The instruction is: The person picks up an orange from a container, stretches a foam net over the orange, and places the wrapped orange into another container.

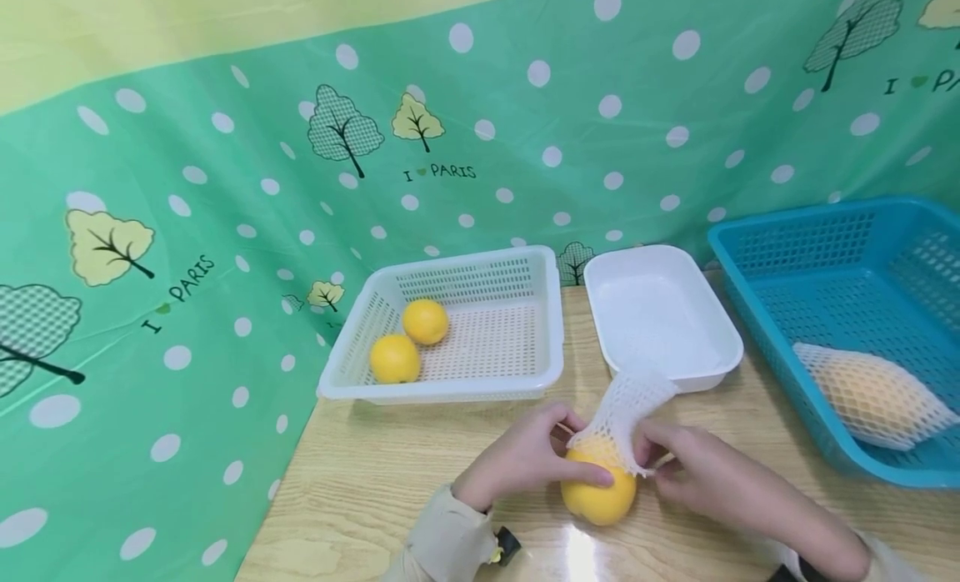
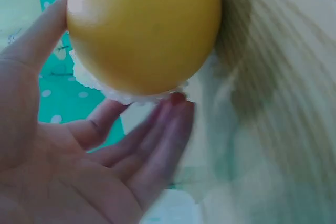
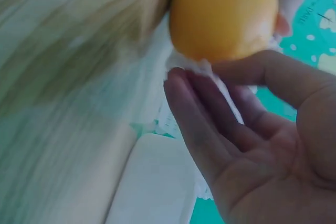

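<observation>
1. Partway, by my read: orange (image 1: pixel 598 500) sits between the hands, foam net (image 1: pixel 628 403) over its far side, near side bare.
2. Left hand (image 1: pixel 525 459) grips the orange; right hand (image 1: pixel 693 467) pinches the net's edge.
3. Fully covered: I see one netted fruit (image 1: pixel 870 394), blue basket (image 1: pixel 888 474), right of right hand.
4. Bare: two oranges (image 1: pixel 395 359), white basket (image 1: pixel 450 393), beyond left hand.
</observation>
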`<state>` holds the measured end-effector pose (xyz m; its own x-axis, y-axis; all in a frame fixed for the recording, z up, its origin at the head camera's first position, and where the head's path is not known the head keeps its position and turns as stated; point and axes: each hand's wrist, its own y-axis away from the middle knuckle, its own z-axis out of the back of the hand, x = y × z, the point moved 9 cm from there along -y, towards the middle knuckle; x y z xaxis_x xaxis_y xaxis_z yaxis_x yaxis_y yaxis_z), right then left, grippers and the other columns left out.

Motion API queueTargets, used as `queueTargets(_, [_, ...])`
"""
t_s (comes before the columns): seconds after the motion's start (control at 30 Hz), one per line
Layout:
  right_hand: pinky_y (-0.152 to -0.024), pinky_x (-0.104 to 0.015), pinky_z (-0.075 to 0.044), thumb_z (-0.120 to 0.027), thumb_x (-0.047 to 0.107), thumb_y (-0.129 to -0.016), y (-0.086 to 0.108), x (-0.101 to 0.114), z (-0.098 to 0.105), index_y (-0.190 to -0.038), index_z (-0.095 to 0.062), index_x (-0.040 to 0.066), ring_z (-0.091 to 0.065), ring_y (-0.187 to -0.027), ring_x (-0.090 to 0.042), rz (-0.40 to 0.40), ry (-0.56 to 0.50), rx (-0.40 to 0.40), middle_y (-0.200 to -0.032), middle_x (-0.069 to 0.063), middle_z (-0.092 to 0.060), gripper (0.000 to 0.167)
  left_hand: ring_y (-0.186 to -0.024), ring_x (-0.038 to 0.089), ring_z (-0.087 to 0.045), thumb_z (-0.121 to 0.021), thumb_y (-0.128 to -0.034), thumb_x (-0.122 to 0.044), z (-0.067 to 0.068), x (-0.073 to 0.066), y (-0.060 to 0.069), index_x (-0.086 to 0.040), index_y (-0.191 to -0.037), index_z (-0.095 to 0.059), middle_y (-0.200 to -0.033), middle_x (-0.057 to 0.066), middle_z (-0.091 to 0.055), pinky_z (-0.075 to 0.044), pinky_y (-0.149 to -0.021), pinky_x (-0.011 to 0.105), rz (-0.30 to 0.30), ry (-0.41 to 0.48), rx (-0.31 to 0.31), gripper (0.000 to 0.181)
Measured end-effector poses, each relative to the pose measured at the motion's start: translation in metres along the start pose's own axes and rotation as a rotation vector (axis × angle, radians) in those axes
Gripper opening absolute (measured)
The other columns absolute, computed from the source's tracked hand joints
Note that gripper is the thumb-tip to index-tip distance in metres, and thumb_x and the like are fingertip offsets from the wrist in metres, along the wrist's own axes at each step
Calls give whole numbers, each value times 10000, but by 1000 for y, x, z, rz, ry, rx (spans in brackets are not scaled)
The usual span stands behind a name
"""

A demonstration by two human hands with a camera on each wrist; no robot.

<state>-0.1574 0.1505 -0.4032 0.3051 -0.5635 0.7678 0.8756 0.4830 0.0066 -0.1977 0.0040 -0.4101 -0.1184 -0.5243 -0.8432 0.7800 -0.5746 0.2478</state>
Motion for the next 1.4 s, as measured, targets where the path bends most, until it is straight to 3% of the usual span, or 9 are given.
queueTargets(0.17, [-784,-262,-584,-750,235,-884,6,3,-6,-989,-550,128,-620,-1023,-82,49,-174,101,-979,30,-593,250,-859,33,-614,-889,-728,-279,2,1,3,-176,-995,-610,-962,-100,-643,-523,-767,202,20,1,21,400])
queueTargets(0.3, [-715,-234,-550,-613,385,-969,4,5,-7,-940,-587,161,-605,-889,-30,31,-193,105,-905,53,-617,228,-864,27,-613,-897,-719,-278,4,3,4,-175,-994,-608,-950,-105,-640,-520,-798,193,31,-24,19,412])
queueTargets(0.4, [-614,-237,-495,-534,385,-1013,2,4,-6,-871,-616,174,-548,-730,-20,-1,-176,82,-797,62,-607,267,-848,30,-606,-904,-709,-276,5,3,4,-168,-993,-603,-936,-100,-637,-520,-787,192,37,-38,17,428])
queueTargets(0.63, [-526,-231,-412,-644,393,-942,3,-5,-11,-798,-624,145,-447,-634,-35,-105,-177,49,-736,50,-584,288,-848,40,-589,-914,-694,-244,5,3,7,-153,-987,-588,-946,-89,-625,-514,-765,194,51,-44,23,447])
queueTargets(0.77, [-620,-232,-484,-673,402,-921,4,-12,-9,-872,-604,116,-524,-769,-75,-166,-150,20,-849,22,-593,298,-853,32,-598,-904,-709,-237,5,1,6,-147,-1000,-600,-954,-94,-631,-516,-785,189,37,-38,35,431])
queueTargets(0.93, [-801,-373,-582,-679,356,-932,3,-16,-12,-1169,-578,-16,-635,-1024,-248,-210,-239,55,-1103,-73,-650,452,-851,26,-608,-899,-717,-227,6,0,6,-147,-1008,-612,-951,-99,-640,-517,-792,185,28,-24,43,417])
queueTargets(1.17, [-885,-397,-573,-655,276,-961,1,-11,-21,-1388,-413,-142,-614,-1152,-378,-152,-421,144,-1264,-218,-619,645,-857,25,-613,-902,-713,-226,6,1,6,-151,-1005,-613,-961,-102,-641,-520,-797,183,31,-17,45,418])
queueTargets(1.27, [-898,-374,-570,-645,244,-970,1,-9,-24,-1369,-422,-160,-606,-1176,-401,-127,-493,176,-1273,-246,-617,610,-857,24,-607,-904,-708,-218,5,1,7,-152,-1002,-607,-962,-101,-636,-518,-796,182,30,-18,53,423])
queueTargets(1.4, [-854,-331,-584,-645,225,-971,0,-7,-26,-1314,-497,-138,-658,-1113,-316,-101,-516,199,-1199,-187,-675,521,-862,20,-602,-902,-708,-209,3,0,8,-160,-1008,-594,-970,-104,-628,-515,-796,183,27,-16,73,433])
